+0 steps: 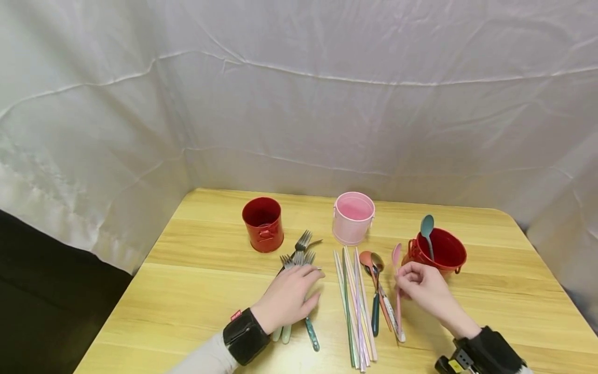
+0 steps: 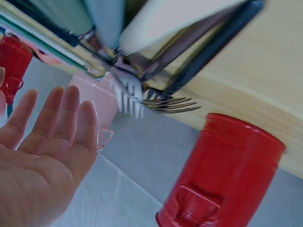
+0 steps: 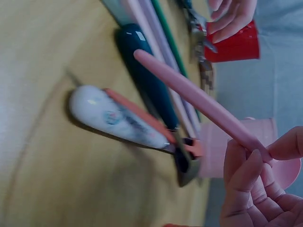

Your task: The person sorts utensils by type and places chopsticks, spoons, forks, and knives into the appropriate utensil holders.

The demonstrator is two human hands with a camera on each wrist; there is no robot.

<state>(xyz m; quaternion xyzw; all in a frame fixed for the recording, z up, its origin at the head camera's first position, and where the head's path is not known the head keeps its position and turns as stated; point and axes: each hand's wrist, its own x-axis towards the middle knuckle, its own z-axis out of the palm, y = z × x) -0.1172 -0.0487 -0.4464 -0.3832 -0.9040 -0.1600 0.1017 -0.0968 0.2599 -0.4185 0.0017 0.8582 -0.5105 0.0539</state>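
My right hand (image 1: 429, 292) pinches a pink spoon (image 1: 396, 253) by its handle between thumb and fingers. In the right wrist view the spoon's handle (image 3: 199, 97) slants above the other spoons. Beside it lie an orange spoon (image 1: 366, 257), a dark-handled spoon (image 1: 376, 314) and one with a white patterned handle (image 3: 111, 116). My left hand (image 1: 288, 300) hovers over a pile of forks (image 1: 303, 240), covering part of them. Its fingers are extended and hold nothing in the left wrist view, with the forks' tines (image 2: 129, 101) alongside.
A bundle of pastel chopsticks (image 1: 357, 311) lies between the forks and spoons. A red bucket (image 1: 266, 236) stands at the back left and a pink bucket (image 1: 351, 228) at the back middle. The right red bucket (image 1: 457, 262) contains a teal spoon (image 1: 427, 226). Grey cloth (image 1: 299, 119) hangs behind the table.
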